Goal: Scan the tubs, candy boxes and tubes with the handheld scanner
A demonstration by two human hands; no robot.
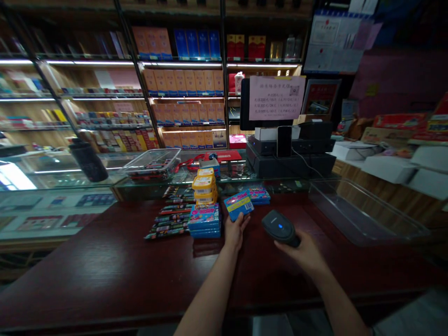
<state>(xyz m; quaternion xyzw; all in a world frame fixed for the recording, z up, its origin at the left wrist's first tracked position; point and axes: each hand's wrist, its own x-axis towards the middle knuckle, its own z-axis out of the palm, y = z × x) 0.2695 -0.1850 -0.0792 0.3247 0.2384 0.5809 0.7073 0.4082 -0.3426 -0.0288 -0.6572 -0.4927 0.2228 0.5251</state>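
My left hand [235, 232] is closed on a small blue box [239, 204] with a yellow band, tilted so that its barcode side shows. In my right hand [301, 252] is a black barcode scanner [279, 227] with a blue light on top, its head toward the box but apart from it. Left of my left hand stands a stack of similar blue boxes [205, 221]. Behind the held box lies a smaller stack of them [259, 196]. Yellow tubs [205, 185] are piled behind the bigger stack, and several slim dark packets [168, 221] lie in a row beside it.
A clear plastic bin [367, 224] sits at the table's right. Another clear bin [152, 163] with slim packets rests on the glass counter. A black bottle [88, 160] stands at left. Behind are a cash drawer [290, 164], a phone [283, 141] and a monitor with a paper sign [276, 98].
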